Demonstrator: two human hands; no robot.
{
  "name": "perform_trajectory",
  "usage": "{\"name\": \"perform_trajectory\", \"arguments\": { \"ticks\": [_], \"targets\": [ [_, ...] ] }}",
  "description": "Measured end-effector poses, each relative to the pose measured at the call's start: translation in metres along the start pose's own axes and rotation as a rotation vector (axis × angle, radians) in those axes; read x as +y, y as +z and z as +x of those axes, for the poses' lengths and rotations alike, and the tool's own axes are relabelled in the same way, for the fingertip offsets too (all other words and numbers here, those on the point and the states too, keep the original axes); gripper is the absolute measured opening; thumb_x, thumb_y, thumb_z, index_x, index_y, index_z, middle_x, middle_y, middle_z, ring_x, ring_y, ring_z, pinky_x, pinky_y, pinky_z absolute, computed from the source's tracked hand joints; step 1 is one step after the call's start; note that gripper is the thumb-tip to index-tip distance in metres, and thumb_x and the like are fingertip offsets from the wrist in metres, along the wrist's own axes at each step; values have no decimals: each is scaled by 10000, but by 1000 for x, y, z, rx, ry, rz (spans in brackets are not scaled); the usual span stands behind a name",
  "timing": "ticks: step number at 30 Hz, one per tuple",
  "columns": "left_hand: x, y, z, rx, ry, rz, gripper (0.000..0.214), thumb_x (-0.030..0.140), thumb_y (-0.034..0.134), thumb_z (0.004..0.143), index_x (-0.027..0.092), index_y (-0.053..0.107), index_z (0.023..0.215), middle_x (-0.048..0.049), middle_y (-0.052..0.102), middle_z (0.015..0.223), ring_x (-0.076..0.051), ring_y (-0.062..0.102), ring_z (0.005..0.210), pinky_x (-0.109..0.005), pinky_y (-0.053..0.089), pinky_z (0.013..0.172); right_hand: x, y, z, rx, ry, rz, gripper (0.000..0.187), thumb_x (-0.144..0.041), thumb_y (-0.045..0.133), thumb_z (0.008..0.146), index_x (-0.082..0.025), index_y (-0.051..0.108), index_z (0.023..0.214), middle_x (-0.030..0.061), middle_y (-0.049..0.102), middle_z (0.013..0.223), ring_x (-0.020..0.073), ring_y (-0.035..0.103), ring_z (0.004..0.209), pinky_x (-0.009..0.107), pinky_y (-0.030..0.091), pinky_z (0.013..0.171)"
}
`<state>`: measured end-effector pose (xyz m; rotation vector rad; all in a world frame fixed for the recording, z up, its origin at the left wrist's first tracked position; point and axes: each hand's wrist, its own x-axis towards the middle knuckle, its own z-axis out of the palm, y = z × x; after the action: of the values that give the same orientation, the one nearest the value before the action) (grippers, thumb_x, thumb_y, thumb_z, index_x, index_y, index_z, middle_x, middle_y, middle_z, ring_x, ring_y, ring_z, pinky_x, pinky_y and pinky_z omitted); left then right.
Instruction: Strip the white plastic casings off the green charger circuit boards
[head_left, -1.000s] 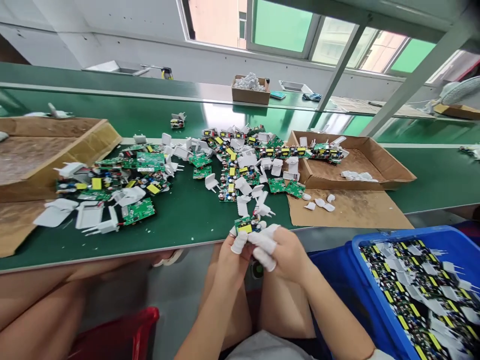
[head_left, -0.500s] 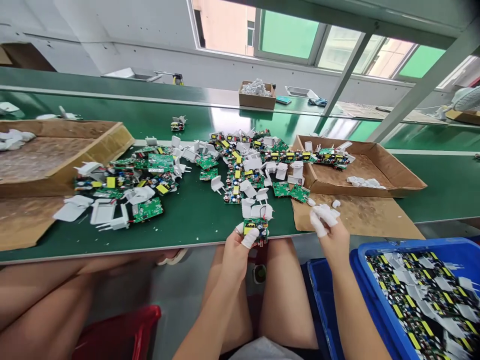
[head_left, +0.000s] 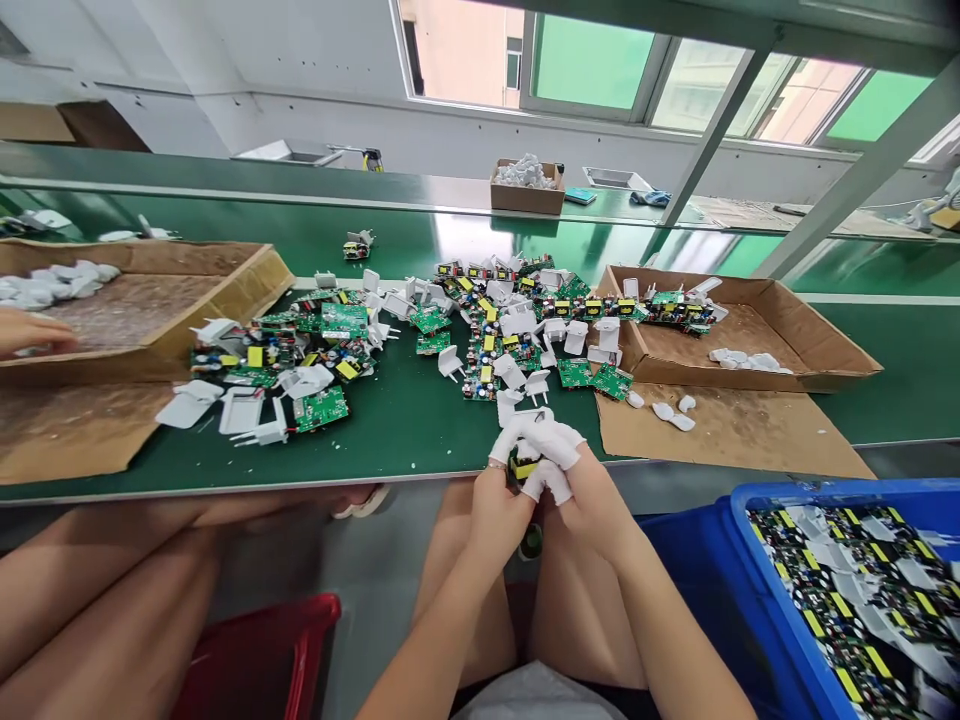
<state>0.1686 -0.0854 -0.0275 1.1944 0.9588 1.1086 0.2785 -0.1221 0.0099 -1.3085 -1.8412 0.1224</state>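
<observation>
Both my hands meet at the near edge of the green table (head_left: 397,425), fingertips in white finger cots. My left hand (head_left: 504,490) and my right hand (head_left: 581,485) are closed together round a small circuit board (head_left: 523,467) with a yellow part; most of it is hidden by the fingers. Just beyond them lie white plug shells (head_left: 517,378) and green circuit boards (head_left: 589,375) in a loose heap.
A cardboard tray (head_left: 817,345) with white bits stands right, on a cardboard sheet (head_left: 742,435). A blue bin (head_left: 757,600) of boards sits low right. Another cardboard tray (head_left: 187,325) is at left, with another person's hand (head_left: 30,330) over it. A red bin (head_left: 262,660) is below.
My right hand has come back from the cardboard sheet on the right and joined my left hand on the circuit board. The camera has shifted slightly left.
</observation>
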Motion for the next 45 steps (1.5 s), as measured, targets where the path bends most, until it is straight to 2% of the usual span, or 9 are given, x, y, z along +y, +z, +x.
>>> {"name": "perform_trajectory", "arguments": {
  "ticks": [3,7,13,18,27,32,35,38,45],
  "targets": [
    [-5,7,-2,36,-29,-255,501,300,631,689,210,471,1156,-74,525,1176,-191,485,1089,-308,375,956,-2,-1,-14,116,180,53,475,-211,389,865,-229,280,1326,106,441,1248,231,410,1156,416,425,914],
    [-4,14,-9,31,-78,-528,414,354,604,726,259,480,1109,-33,517,1179,-156,488,1080,-273,398,930,-2,13,-29,38,342,-92,597,-364,535,802,-190,295,1320,146,509,1156,282,513,1032,431,485,820],
    [24,0,-3,101,-236,-532,312,370,726,561,158,553,712,23,601,741,-78,548,670,-172,452,628,3,29,-25,214,-16,-197,531,-344,503,830,-180,323,1301,149,566,1028,238,566,937,357,519,764],
    [30,-7,1,102,-278,-522,401,382,754,489,164,613,794,5,629,771,-89,561,678,-176,450,613,11,18,-21,241,-220,-215,575,-353,512,828,-142,297,1318,153,593,976,231,575,922,334,524,756],
    [12,2,-18,194,-45,149,362,399,470,786,167,610,1027,-73,610,1067,-208,538,1018,-311,437,868,16,15,-17,219,-257,-221,531,-405,462,851,-128,342,1289,170,610,934,236,597,886,329,531,736],
    [42,-19,-12,-274,141,254,361,344,427,823,184,582,1107,-70,632,1016,-203,576,940,-308,454,856,15,-9,-11,151,-149,-29,532,-479,491,813,-191,396,1251,133,598,1014,203,590,914,276,521,745],
    [59,-32,1,-425,277,241,300,349,543,755,192,656,985,-48,675,793,-158,602,667,-242,506,643,9,-22,-4,88,-159,56,560,-532,475,796,-205,403,1245,112,602,1006,188,598,888,249,519,726],
    [62,-36,10,-336,309,180,242,357,628,685,197,697,852,-30,666,673,-139,586,570,-216,501,564,5,-28,4,72,-169,40,566,-533,462,804,-190,397,1249,123,602,995,189,602,866,245,520,699],
    [54,-19,7,-172,46,-5,383,444,490,771,165,655,975,-92,644,976,-227,536,1034,-319,426,916,7,-22,26,81,-258,-173,553,-439,463,840,-154,332,1295,154,594,1000,217,577,933,306,516,764]
  ]
}}
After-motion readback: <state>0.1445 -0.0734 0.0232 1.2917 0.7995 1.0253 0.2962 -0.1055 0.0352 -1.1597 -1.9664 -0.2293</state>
